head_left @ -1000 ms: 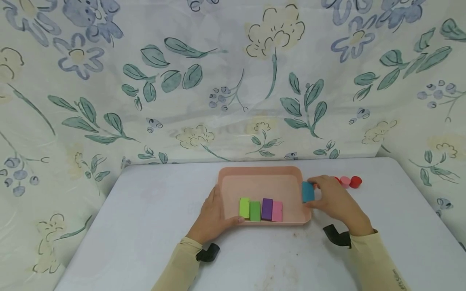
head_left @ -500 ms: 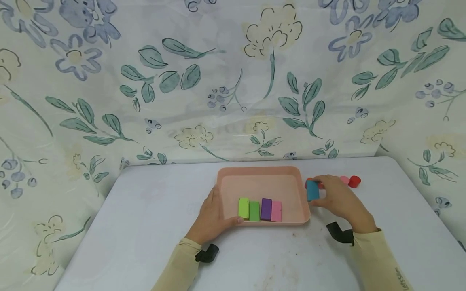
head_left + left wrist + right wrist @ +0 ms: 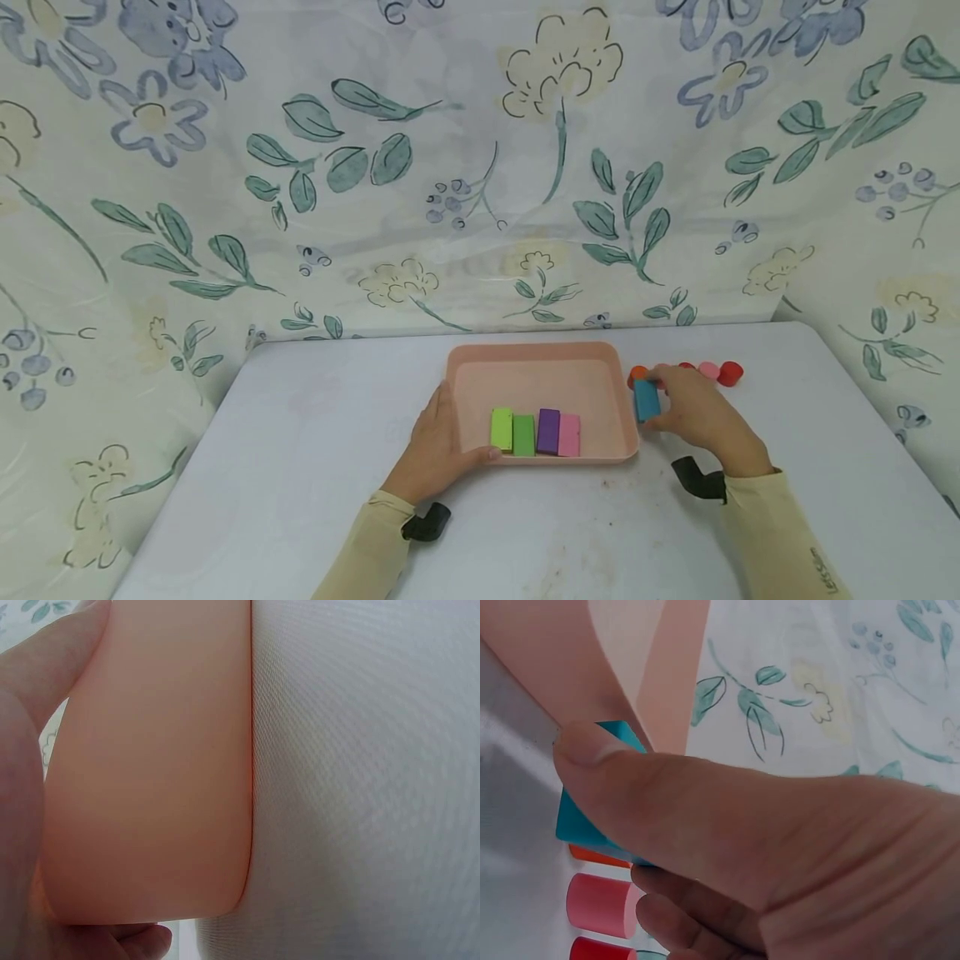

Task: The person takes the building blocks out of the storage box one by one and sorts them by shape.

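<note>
My right hand [image 3: 701, 412] pinches a blue rectangular block [image 3: 647, 401] between thumb and fingers, just outside the right wall of the peach tray [image 3: 540, 353]. In the right wrist view the thumb lies across the blue block [image 3: 581, 817], near the tray's wall. My left hand [image 3: 435, 454] holds the tray's left front corner, thumb on the front rim and fingers along the left side. Inside the tray, along its front wall, stand a lime block [image 3: 502, 429], a green block [image 3: 524, 436], a purple block [image 3: 549, 432] and a pink block [image 3: 570, 435].
Behind my right hand runs a row of short cylinders: an orange one [image 3: 638, 372] nearest the tray, a pink one [image 3: 708, 371] and a red one [image 3: 732, 374] at the right end. The white table [image 3: 337, 392] ends at a floral curtain [image 3: 465, 208].
My right hand has moved right with the blue block, from over the tray's right rim to outside it, then slightly lower. The left hand has stayed on the tray.
</note>
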Available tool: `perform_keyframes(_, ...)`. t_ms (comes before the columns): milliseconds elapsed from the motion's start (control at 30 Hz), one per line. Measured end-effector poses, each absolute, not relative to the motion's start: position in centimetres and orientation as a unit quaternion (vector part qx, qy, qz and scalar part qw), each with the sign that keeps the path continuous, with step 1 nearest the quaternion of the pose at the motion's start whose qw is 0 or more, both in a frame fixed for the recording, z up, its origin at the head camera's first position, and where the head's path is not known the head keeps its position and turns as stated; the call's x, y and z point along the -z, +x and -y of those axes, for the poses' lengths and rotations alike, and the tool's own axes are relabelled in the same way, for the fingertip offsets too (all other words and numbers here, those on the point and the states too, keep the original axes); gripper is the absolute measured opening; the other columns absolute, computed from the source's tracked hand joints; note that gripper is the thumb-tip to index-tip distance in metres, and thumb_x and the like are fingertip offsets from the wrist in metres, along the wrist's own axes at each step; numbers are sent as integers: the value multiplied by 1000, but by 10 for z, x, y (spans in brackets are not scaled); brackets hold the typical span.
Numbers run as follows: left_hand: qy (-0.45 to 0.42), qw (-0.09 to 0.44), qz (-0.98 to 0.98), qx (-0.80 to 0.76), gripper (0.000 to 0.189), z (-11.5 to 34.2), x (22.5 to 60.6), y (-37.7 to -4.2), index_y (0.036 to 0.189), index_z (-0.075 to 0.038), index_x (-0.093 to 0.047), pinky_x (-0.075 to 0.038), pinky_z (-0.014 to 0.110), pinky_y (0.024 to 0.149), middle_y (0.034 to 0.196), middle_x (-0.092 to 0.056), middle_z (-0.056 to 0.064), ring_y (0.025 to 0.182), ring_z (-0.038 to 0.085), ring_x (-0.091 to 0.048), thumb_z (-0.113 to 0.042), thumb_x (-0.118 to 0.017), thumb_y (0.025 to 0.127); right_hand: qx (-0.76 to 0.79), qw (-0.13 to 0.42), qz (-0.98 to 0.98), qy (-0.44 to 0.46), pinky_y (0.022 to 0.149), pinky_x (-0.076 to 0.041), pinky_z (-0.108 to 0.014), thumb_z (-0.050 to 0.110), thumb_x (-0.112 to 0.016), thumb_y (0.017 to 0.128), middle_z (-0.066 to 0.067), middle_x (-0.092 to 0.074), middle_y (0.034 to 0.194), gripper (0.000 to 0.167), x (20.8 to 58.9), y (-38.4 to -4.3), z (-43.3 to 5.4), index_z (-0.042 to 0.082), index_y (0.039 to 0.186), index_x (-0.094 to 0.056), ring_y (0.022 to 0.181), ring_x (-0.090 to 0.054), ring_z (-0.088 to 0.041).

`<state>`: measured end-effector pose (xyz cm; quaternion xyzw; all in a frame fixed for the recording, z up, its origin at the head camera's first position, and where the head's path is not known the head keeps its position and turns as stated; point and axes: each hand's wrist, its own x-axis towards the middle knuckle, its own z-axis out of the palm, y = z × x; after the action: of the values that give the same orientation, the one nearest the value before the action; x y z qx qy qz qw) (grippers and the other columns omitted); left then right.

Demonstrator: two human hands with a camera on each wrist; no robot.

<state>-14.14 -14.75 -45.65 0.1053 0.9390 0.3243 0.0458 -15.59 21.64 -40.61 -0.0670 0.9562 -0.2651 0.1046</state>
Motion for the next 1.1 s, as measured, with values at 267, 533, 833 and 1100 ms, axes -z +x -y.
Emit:
perform_keyframes(267, 99, 51, -939, -326, 131, 148, 456, -142, 160, 2, -2, -22, 56, 119, 166, -9, 21, 150, 39, -18, -64, -77, 75, 251, 124, -959, -54, 88, -55, -55, 17, -90, 74, -27, -61, 122, 77, 410, -159, -217, -10, 134, -51, 108, -58, -41)
perform_keyframes(533, 104, 46, -937, -330, 130, 147, 456, -142, 160, 0, -3, -22, 56, 119, 166, -12, 19, 149, 37, -20, -63, -78, 75, 258, 141, -955, -38, 85, -57, -53, 17, -91, 73, -25, -62, 119, 78, 413, -161, -217, -8, 135, -50, 105, -57, -39)
perform_keyframes(833, 101, 43, -939, -326, 132, 147, 457, -142, 160, 1, -3, -24, 55, 118, 165, -14, 20, 149, 38, -22, -64, -79, 74, 257, 145, -953, -62, 85, -56, -53, 19, -92, 72, -24, -63, 119, 76, 416, -160, -217, -10, 131, -55, 102, -58, -37)
perform_keyframes(1100, 107, 42, -939, -325, 131, 147, 456, -143, 158, 5, -3, -25, 55, 118, 164, -13, 24, 148, 40, -22, -62, -79, 75, 245, 144, -957, -60, 88, -55, -55, 14, -91, 72, -23, -63, 118, 69, 419, -160, -215, -9, 128, -57, 103, -58, -37)
